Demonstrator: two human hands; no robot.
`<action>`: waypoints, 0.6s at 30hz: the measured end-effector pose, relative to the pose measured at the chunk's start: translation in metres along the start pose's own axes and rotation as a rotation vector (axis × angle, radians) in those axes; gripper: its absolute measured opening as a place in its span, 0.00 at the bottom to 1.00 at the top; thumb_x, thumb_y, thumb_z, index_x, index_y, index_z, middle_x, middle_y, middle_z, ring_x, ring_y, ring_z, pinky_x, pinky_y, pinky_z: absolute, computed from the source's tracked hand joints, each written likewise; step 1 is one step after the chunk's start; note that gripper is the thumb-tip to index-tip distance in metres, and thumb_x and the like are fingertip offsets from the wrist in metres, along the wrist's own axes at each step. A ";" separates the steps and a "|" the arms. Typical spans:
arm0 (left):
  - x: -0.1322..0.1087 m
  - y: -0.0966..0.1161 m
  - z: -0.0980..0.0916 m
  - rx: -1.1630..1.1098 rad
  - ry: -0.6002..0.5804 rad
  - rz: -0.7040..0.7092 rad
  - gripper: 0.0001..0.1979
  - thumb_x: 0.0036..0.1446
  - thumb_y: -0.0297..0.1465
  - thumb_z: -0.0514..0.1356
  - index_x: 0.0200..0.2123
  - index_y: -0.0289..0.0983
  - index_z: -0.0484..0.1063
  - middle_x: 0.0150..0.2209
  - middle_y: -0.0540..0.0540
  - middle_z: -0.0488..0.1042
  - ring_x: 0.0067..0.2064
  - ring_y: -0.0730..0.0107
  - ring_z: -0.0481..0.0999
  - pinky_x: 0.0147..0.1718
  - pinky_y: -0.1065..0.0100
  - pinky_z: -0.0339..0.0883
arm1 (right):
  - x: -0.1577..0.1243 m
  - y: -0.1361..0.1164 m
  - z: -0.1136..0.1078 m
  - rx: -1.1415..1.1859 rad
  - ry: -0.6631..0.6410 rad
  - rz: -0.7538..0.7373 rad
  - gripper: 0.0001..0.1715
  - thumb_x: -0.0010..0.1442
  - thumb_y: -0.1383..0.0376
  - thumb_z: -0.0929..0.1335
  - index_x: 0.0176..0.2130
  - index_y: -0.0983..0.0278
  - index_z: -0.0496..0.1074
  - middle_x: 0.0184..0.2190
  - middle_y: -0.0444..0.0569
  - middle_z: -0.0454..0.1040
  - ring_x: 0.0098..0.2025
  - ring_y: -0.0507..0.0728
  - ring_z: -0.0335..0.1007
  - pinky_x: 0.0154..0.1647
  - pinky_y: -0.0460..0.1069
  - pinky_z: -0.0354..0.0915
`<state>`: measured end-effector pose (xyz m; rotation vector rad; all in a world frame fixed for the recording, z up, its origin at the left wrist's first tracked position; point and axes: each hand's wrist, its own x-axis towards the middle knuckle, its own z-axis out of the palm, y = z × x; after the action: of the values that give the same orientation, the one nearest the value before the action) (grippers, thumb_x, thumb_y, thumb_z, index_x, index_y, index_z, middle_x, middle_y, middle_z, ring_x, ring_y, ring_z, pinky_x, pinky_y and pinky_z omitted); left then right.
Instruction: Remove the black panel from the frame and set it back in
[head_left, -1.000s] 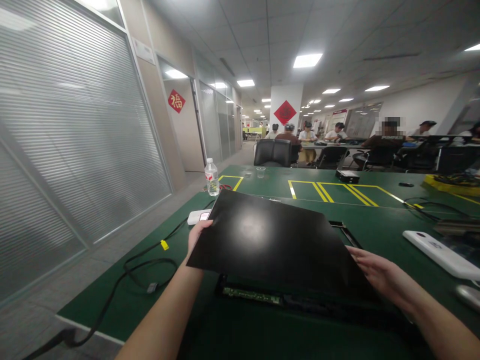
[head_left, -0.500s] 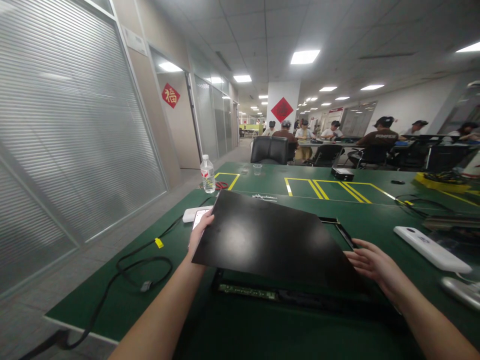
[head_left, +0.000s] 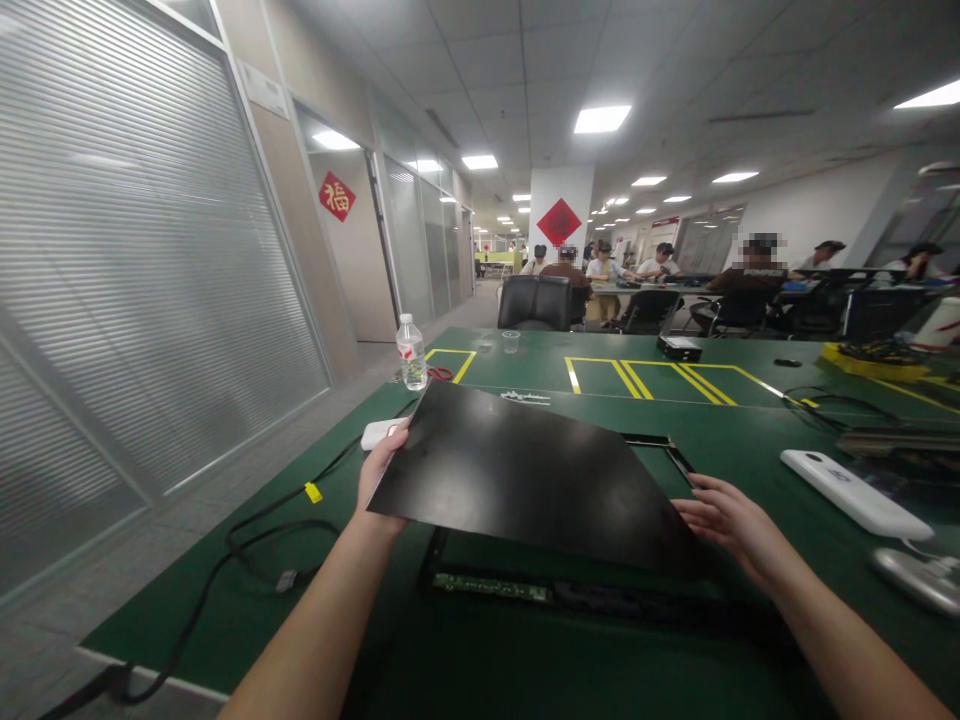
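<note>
Slanting above the black bezel frame [head_left: 681, 466], the black display panel [head_left: 517, 475], clamped in the left hand [head_left: 380, 480], could slip onto the circuit board [head_left: 491, 588] if the right hand [head_left: 739, 525], fingers outstretched at its edge, supports it poorly.

panel [head_left: 517, 470] between left hand [head_left: 382, 468] and right hand [head_left: 731, 522], over frame [head_left: 681, 466] on table [head_left: 757, 440]. cable [head_left: 238, 527] lies left of left hand. bottle [head_left: 412, 356] stands behind panel, scissors [head_left: 441, 374] just right of it; cup [head_left: 511, 342] farther back.
</note>
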<state>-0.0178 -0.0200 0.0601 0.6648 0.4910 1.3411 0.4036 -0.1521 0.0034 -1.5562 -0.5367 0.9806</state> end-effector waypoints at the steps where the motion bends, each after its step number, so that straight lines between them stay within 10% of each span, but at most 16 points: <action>1: -0.001 -0.002 0.001 0.017 -0.004 -0.001 0.28 0.51 0.27 0.63 0.58 0.36 0.75 0.36 0.47 0.84 0.35 0.59 0.84 0.40 0.63 0.76 | 0.000 -0.001 0.000 -0.002 0.011 -0.002 0.30 0.56 0.65 0.71 0.57 0.62 0.66 0.37 0.57 0.83 0.37 0.60 0.81 0.36 0.50 0.74; 18: 0.001 -0.044 0.002 0.030 -0.005 -0.070 0.30 0.52 0.29 0.62 0.60 0.38 0.72 0.44 0.46 0.83 0.42 0.58 0.83 0.46 0.61 0.75 | 0.000 -0.002 -0.009 -0.092 0.224 -0.117 0.18 0.56 0.66 0.69 0.48 0.62 0.69 0.28 0.51 0.80 0.28 0.56 0.77 0.27 0.47 0.70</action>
<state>0.0150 -0.0232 0.0315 0.6699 0.5271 1.2684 0.4117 -0.1564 0.0051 -1.6722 -0.5139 0.6902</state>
